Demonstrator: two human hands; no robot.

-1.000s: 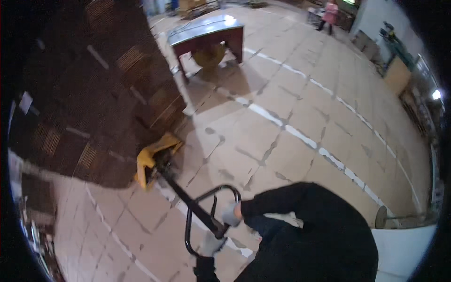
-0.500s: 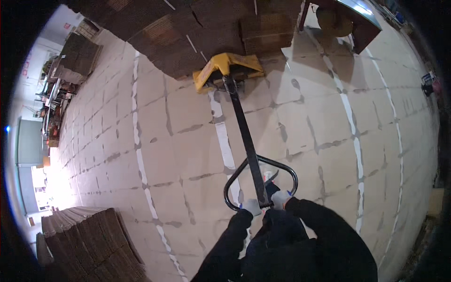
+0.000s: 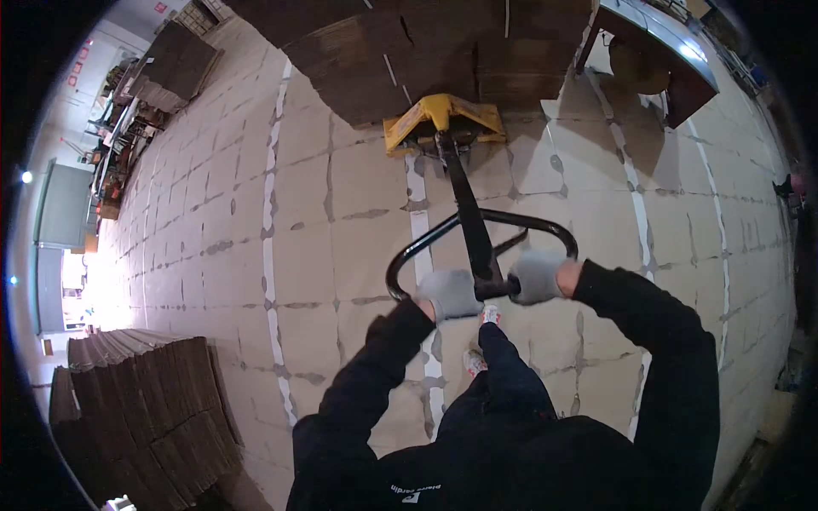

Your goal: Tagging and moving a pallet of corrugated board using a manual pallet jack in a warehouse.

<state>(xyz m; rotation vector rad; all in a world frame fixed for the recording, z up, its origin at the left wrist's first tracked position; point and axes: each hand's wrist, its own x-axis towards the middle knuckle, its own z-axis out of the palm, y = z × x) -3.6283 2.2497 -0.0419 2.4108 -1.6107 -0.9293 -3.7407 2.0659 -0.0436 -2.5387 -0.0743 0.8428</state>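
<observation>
A yellow pallet jack [image 3: 439,119] sits under a tall stack of brown cardboard sheets [image 3: 409,47] at the top of the view. Its black tiller runs down to a black loop handle [image 3: 481,234]. My left hand [image 3: 447,294], in a grey glove, grips the near bar of the handle left of the tiller. My right hand [image 3: 537,277], also gloved, grips the same bar on the right. Both arms wear black sleeves. My feet show just below the handle.
A second stack of brown cardboard sheets [image 3: 141,409] stands at the lower left. A dark table [image 3: 656,51] with a round object under it is at the upper right. More cardboard stacks [image 3: 175,64] lie far upper left. White lines [image 3: 271,247] cross the tiled floor.
The view has swung round so the pallet jack now lies straight ahead. Both hands have stayed on the loop handle, now spread either side of the tiller.
</observation>
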